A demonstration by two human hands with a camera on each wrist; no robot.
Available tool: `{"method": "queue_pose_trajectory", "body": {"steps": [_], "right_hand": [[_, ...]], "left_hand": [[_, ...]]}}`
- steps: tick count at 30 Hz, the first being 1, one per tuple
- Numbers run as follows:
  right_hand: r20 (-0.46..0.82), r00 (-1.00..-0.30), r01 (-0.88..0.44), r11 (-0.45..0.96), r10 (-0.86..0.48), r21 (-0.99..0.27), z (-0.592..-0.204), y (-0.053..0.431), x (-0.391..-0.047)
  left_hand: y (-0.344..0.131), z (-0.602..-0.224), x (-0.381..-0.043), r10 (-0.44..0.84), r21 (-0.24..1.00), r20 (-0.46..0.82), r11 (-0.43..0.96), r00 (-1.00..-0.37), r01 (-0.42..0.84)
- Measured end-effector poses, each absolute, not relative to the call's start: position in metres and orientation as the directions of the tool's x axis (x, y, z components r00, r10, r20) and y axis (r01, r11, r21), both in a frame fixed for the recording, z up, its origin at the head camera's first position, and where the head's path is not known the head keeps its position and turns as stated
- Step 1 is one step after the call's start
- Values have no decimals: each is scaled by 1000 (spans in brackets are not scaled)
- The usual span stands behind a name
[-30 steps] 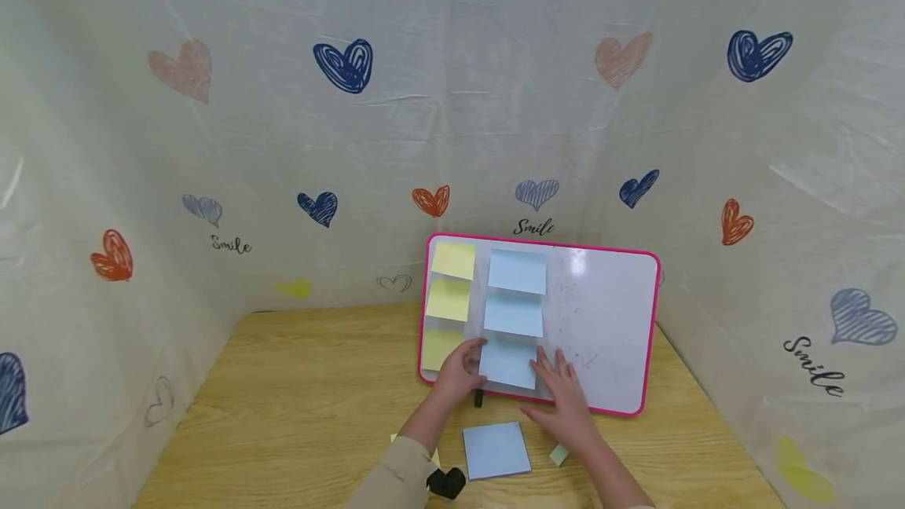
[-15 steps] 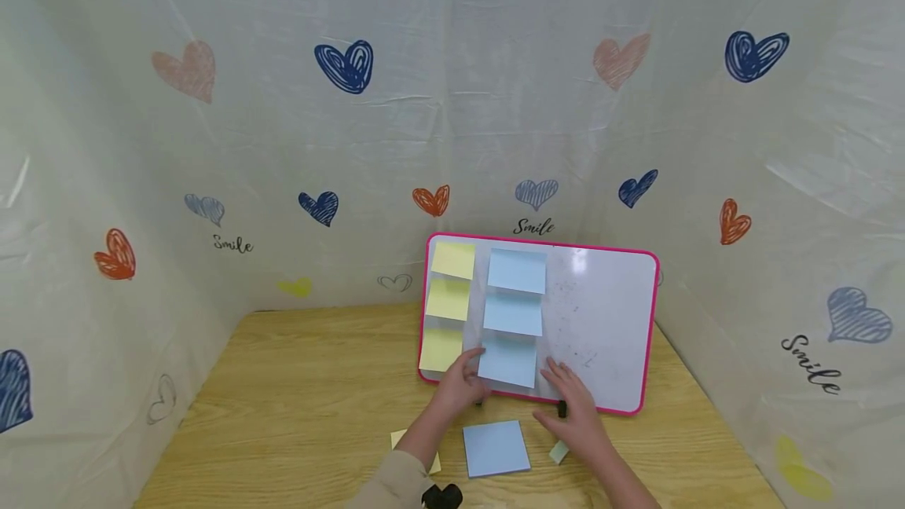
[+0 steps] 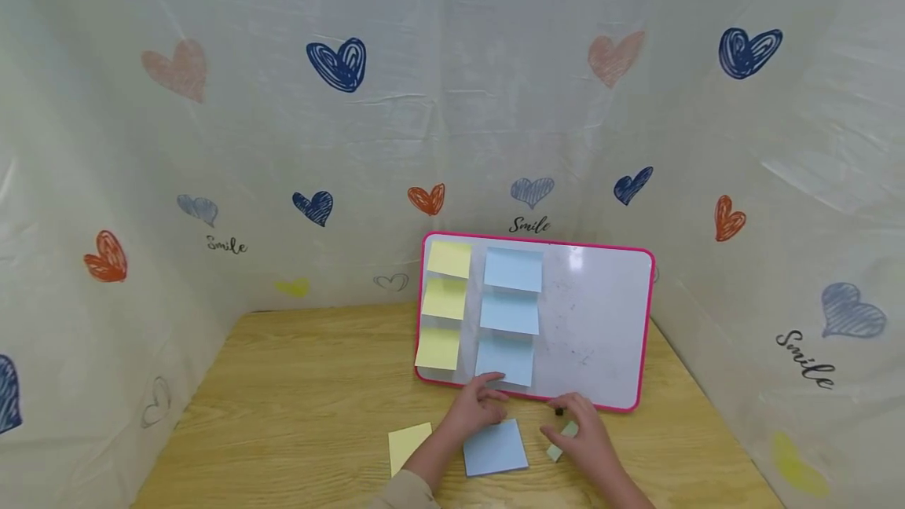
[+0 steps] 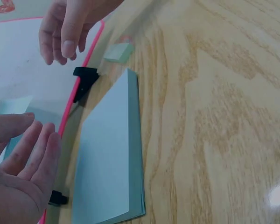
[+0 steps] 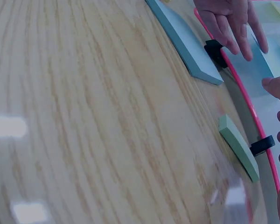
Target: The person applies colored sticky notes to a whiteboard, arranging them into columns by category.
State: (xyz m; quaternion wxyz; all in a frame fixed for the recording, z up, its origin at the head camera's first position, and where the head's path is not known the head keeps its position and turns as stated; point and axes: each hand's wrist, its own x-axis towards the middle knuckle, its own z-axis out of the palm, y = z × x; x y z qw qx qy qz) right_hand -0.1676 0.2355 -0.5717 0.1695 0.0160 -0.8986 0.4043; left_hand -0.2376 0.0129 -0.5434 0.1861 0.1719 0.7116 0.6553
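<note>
A pink-framed whiteboard [image 3: 594, 320] leans at the back of the table, bearing a column of yellow sticky notes [image 3: 444, 298] and a column of blue sticky notes [image 3: 509, 313]. My left hand [image 3: 477, 412] is just below the lowest blue note [image 3: 503, 356] and partly over a blue sticky-note pad [image 3: 498, 454]; its fingers are loosely bent around nothing. Thumb and fingers spread apart, my right hand [image 3: 590, 442] hovers by a small pale-green pad [image 3: 555, 452]. The left wrist view shows a gap between the right hand [image 4: 72, 28] and the green pad [image 4: 117, 52].
A yellow sticky-note pad [image 3: 405, 446] lies left of the blue pad, partly behind the left forearm. Black feet [image 4: 85, 81] jut from the board's lower edge toward the wooden table [image 3: 304, 399]. A curtain printed with hearts [image 3: 438, 100] surrounds the table.
Both hands have come away from the lowest blue note and drawn back toward the person. The right hand is now beside the green pad. All notes stay on the board.
</note>
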Motion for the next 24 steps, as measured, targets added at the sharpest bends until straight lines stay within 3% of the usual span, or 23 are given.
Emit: {"method": "queue_pose_trajectory", "body": {"steps": [8, 17, 24], "right_hand": [[441, -893, -245, 727, 88, -642, -584, 241, -159], [381, -916, -91, 862, 124, -499, -590, 250, -154], [356, -926, -73, 867, 125, -493, -596, 252, -148]], "left_hand": [[30, -548, -228, 583, 992, -24, 116, -812, 54], [47, -562, -218, 600, 955, 33, 217, -800, 202], [48, -568, -214, 616, 924, 34, 280, -787, 259]]}}
